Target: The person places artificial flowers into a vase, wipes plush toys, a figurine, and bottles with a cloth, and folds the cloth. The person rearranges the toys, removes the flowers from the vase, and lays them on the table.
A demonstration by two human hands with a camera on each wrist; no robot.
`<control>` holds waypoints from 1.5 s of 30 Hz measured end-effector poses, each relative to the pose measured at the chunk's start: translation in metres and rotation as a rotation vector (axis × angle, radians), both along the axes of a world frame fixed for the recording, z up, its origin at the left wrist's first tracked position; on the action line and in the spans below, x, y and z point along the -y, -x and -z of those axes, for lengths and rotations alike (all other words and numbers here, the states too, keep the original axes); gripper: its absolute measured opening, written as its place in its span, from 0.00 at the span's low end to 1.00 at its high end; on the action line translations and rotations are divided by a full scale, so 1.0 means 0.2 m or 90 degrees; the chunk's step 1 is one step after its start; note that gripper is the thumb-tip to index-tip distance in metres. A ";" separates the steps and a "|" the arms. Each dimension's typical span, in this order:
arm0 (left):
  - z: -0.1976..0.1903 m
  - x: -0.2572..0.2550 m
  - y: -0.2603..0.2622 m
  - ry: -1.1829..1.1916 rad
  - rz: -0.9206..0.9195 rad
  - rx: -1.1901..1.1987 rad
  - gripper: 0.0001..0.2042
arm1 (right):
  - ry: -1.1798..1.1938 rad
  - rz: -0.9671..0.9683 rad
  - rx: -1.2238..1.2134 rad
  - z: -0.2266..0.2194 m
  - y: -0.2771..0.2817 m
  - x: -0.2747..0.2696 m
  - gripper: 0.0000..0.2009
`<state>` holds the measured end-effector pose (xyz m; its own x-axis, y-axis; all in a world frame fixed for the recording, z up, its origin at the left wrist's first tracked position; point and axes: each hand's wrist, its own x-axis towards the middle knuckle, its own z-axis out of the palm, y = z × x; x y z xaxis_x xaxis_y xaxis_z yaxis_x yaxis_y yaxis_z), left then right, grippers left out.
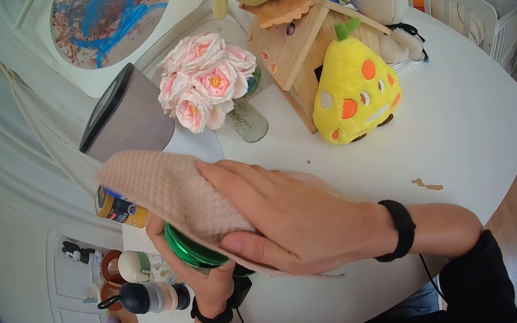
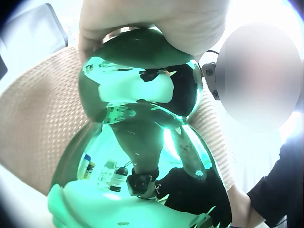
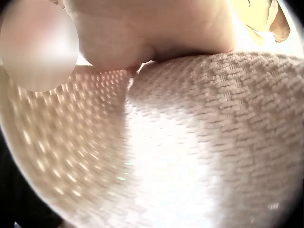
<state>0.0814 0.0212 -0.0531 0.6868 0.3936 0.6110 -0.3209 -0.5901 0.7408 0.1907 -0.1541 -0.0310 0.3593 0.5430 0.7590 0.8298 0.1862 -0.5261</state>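
Observation:
A glossy green figurine (image 1: pixel 195 248) with a rounded top and a wider body below sits in my left hand (image 1: pixel 208 286), its fingers and thumb curled round one end. The left wrist view shows its mirror-like surface (image 2: pixel 137 99) up close. Over its far side lies a beige woven cloth (image 1: pixel 173 190), which hides much of it in the head view. My right hand (image 1: pixel 306 221) grips the cloth against the figurine, fingers stretched across the top and thumb near the lower edge. Coarse weave of the cloth (image 3: pixel 237 114) fills the right wrist view.
Pink flowers (image 1: pixel 210 79) in a glass vase stand beyond my hands, beside a grey bin (image 1: pixel 133 116). To the right are a wooden house (image 1: pixel 291 44) and a yellow plush toy (image 1: pixel 358 91). Bottles (image 1: pixel 152 295) and a yellow-labelled jar (image 1: pixel 119 207) line the white table's left edge.

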 end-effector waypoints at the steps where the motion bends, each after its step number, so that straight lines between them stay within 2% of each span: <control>1: 0.01 0.04 0.00 0.066 -0.012 0.020 0.58 | 0.012 -0.018 0.027 -0.01 0.00 0.01 0.30; 2: 0.02 0.07 0.01 0.133 -0.025 0.040 0.58 | 0.012 -0.018 0.026 -0.02 0.01 0.01 0.30; 3: 0.08 0.04 -0.01 0.093 0.064 0.130 0.46 | 0.003 -0.022 0.076 -0.03 0.01 0.01 0.30; 4: 0.09 0.04 -0.01 0.094 0.063 0.129 0.46 | -0.005 -0.027 0.127 -0.04 0.02 0.01 0.31; 10: 0.10 0.05 -0.02 0.113 0.069 0.121 0.44 | -0.049 -0.062 0.129 -0.06 0.05 0.02 0.37; 14: 0.07 -0.01 0.01 0.121 0.075 0.119 0.43 | -0.059 -0.071 0.134 -0.07 0.04 0.04 0.36; 17: 0.05 -0.07 0.03 0.127 0.077 0.115 0.42 | -0.064 -0.098 0.078 -0.08 0.03 0.04 0.35; 20: 0.04 -0.07 0.01 0.131 0.077 0.114 0.41 | -0.007 -0.029 0.056 -0.09 0.01 0.05 0.34; 22: 0.03 -0.04 -0.02 0.136 0.078 0.115 0.41 | 0.060 -0.162 -0.063 -0.10 -0.01 0.07 0.34; 23: 0.07 0.01 0.00 0.139 0.078 0.115 0.40 | 0.060 -0.162 -0.063 -0.10 -0.01 0.06 0.34; 29: -0.01 -0.07 -0.06 0.156 0.073 0.118 0.38 | 0.057 -0.198 -0.026 -0.08 -0.02 0.09 0.32; 35: 0.07 0.09 -0.11 0.175 0.072 0.118 0.36 | 0.116 -0.167 0.024 -0.13 0.04 0.17 0.37; 41: 0.07 0.01 -0.04 0.193 0.068 0.114 0.35 | 0.080 -0.210 0.020 -0.11 0.02 0.14 0.40; 43: 0.07 -0.02 -0.02 0.200 0.065 0.111 0.34 | -0.011 -0.165 0.038 -0.07 0.01 0.09 0.39; 44: 0.06 -0.05 -0.01 0.203 0.064 0.110 0.34 | -0.012 -0.166 0.037 -0.06 0.01 0.08 0.39; 45: 0.05 -0.07 0.00 0.204 0.064 0.108 0.33 | -0.013 -0.179 -0.067 -0.04 0.01 0.06 0.36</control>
<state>0.0812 0.0356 -0.0625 0.6313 0.5190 0.5763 -0.5001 -0.2955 0.8140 0.1877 -0.1659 -0.0223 0.2747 0.6172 0.7373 0.6851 0.4124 -0.6005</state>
